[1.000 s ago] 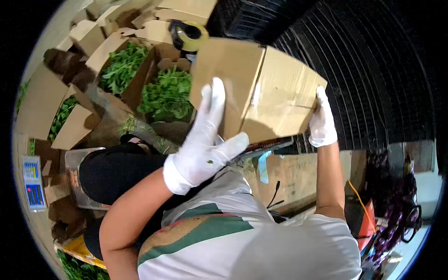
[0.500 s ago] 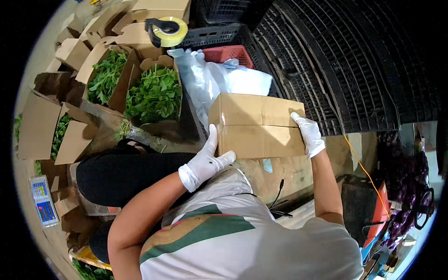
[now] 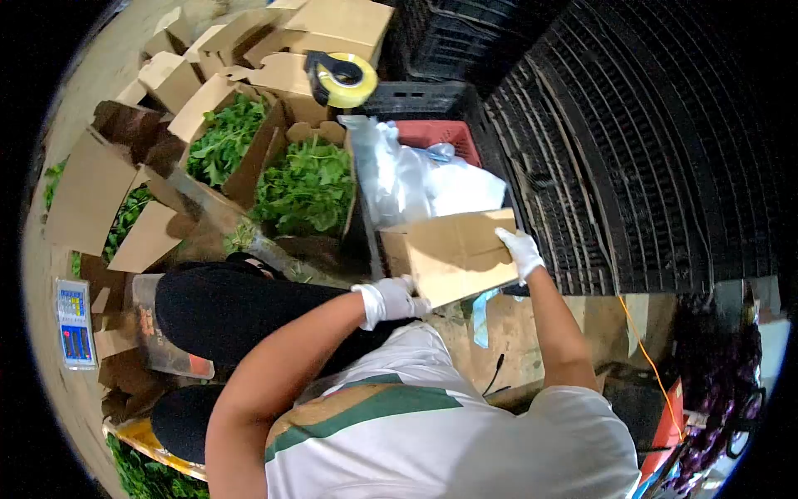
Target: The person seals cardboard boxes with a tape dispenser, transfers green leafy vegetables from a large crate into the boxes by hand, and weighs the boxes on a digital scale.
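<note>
A brown cardboard box (image 3: pixel 457 254) is held tilted in front of my body, between my two white-gloved hands. My left hand (image 3: pixel 389 301) grips its near left corner, the fingers partly hidden behind the cardboard. At the far right end, my right hand (image 3: pixel 519 251) clasps the box with the thumb on its upper face and the other fingers mostly out of sight. Just beyond the box, clear plastic bags (image 3: pixel 399 179) lie heaped in a black crate beside a red basket (image 3: pixel 436 137).
Open cartons of leafy greens (image 3: pixel 306 187) stand at the left. A tape dispenser (image 3: pixel 342 79) rests on cardboard behind them. Black plastic crates (image 3: pixel 615 150) rise at the right, with an orange cord (image 3: pixel 640 345) below. A digital scale (image 3: pixel 76 324) sits far left.
The box has tipped and turned, its near side dropping, and both hands have moved with it. My left hand has shifted its hold at the corner. The camera view has shifted too.
</note>
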A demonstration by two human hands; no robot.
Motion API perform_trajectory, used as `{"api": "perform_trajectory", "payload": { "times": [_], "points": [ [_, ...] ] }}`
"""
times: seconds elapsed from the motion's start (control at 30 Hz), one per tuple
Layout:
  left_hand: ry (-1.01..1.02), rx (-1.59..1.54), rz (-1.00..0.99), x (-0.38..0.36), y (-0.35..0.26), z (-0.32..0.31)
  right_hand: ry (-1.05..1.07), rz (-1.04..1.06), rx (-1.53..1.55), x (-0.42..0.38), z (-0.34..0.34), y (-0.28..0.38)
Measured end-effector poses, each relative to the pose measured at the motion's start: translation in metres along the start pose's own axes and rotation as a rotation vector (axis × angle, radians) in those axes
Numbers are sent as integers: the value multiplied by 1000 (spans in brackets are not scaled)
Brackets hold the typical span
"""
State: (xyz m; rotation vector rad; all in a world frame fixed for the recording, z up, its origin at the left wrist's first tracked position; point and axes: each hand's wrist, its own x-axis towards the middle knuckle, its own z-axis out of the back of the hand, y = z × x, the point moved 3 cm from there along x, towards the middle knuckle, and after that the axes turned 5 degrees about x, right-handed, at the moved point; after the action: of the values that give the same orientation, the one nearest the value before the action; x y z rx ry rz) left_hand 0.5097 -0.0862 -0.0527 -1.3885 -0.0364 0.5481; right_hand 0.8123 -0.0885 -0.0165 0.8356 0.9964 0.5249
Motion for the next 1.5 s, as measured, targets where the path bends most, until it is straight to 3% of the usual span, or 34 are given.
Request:
{"api": "perform_trajectory", "payload": {
  "times": [0.03,0.13,0.2,0.23,0.3,0.37,0.4,0.43,0.47,0.53,0.57,0.63,0.67,0.7,0.73,0.8,0.9,0.97,1.0,1.13,1.3,1.37,1.4,1.43,1.5],
  "points": [
    [20,260,26,-26,-61,19,-35,-49,-106,-14,0,14],
    [30,439,176,-44,-80,28,55,-24,75,31,11,-33],
    [-25,506,176,-67,-96,49,-27,-23,-53,29,9,-23],
    [-163,496,106,-84,-102,65,-25,-48,-172,39,8,-20],
    [-441,423,-33,-117,-98,101,-107,-89,-899,33,-2,18],
    [-629,-1,59,-161,-110,155,-222,282,-754,50,-19,29],
    [-820,-115,32,-169,-93,174,-121,393,-337,63,-37,30],
    [-911,-102,167,-179,-85,196,-99,628,-593,42,-76,71],
    [-951,30,442,-185,-94,209,-56,842,-599,56,-104,71],
    [-683,453,687,-168,-64,228,86,709,-483,39,-182,94],
    [-495,612,811,-158,-47,232,189,580,-644,-2,-220,131],
    [-389,578,939,-149,2,233,364,396,-644,-12,-267,139],
    [-427,542,989,-151,5,232,391,706,-940,86,-289,71],
    [-467,506,1038,-153,6,228,469,417,-850,58,-291,83],
    [-458,487,1045,-153,14,224,530,-74,-372,20,-294,92],
    [-440,454,1073,-152,36,218,572,-272,-373,22,-302,72],
    [-401,456,1075,-148,54,215,449,-247,-419,26,-311,50],
    [-353,439,1000,-140,57,213,385,16,-418,35,-319,43],
    [-436,462,986,-136,74,214,416,-9,-418,34,-319,46],
    [-657,430,881,-162,17,240,573,-145,-382,18,-308,86],
    [-707,446,847,-201,-55,242,860,-374,-313,-22,-283,144],
    [-645,532,794,-220,-81,233,810,-127,-439,-67,-280,175],
    [-699,506,803,-236,-101,225,757,-206,-465,-98,-277,198],
    [-702,534,799,-244,-100,221,757,-138,-534,-93,-277,200],
    [-717,713,659,-262,-106,211,788,163,-522,-107,-276,225]
  ]
}}
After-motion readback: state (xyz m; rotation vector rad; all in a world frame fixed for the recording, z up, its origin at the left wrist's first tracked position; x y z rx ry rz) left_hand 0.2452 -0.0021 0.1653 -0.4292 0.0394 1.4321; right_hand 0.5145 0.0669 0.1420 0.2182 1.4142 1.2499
